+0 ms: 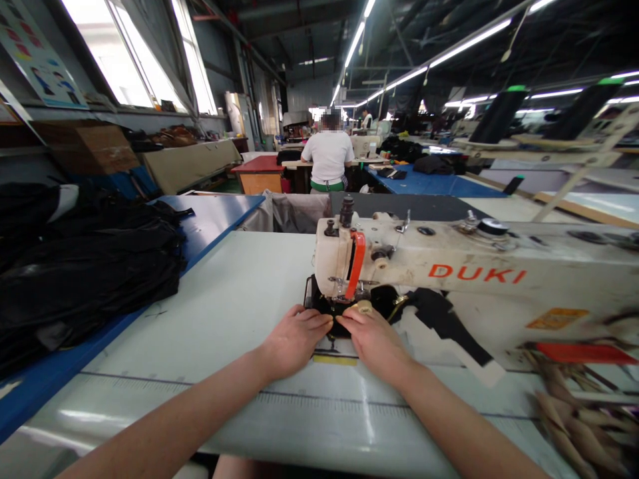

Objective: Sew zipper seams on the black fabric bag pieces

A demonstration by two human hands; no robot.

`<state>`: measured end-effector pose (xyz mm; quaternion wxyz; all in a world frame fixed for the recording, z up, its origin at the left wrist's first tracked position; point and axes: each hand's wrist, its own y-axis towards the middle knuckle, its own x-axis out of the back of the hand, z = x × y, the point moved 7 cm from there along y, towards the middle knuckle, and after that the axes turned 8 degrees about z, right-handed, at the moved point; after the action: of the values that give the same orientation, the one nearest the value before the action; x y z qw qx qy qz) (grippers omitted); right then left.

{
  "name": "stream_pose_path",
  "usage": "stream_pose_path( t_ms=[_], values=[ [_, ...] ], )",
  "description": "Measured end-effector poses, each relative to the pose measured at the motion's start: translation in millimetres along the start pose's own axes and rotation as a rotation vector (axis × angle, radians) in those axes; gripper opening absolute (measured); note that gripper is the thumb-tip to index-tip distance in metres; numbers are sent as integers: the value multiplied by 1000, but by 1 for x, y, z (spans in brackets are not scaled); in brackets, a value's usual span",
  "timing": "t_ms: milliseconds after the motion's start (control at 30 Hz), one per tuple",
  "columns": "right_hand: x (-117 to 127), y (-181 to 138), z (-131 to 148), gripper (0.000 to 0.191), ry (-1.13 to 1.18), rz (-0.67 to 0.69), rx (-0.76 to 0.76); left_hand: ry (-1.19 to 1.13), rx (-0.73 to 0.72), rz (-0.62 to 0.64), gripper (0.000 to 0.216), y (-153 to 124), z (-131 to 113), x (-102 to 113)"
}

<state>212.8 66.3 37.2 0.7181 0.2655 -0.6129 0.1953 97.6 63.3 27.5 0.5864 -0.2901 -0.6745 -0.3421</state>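
A white sewing machine [479, 266] with "DUKI" in red letters stands in front of me, its head and orange lever above a piece of black fabric [327, 307]. My left hand [298, 336] grips the fabric's near left edge, thumb and fingers pressed together at the needle area. From the right, my right hand [372, 336] holds the same fabric, its fingertips close to the left ones and just below the presser foot. The needle and the fabric between the fingertips are partly hidden. Under the machine's arm lies another strip of black fabric [446, 322] with white pieces.
Black garments [84, 266] are heaped on a blue table [214, 219] at the left. A printed ruler [239, 394] runs along the near tabletop. Brown scraps [579, 426] lie at the right, below black thread cones [504, 113]. A person in white [327, 156] sits ahead.
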Motion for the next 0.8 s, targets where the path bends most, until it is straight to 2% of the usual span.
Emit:
stream_pose_path(
  t_ms=[800],
  values=[
    [-3,-1,-4,33,-11,-55,17,-2,7,1,35,4,2,3]
  ],
)
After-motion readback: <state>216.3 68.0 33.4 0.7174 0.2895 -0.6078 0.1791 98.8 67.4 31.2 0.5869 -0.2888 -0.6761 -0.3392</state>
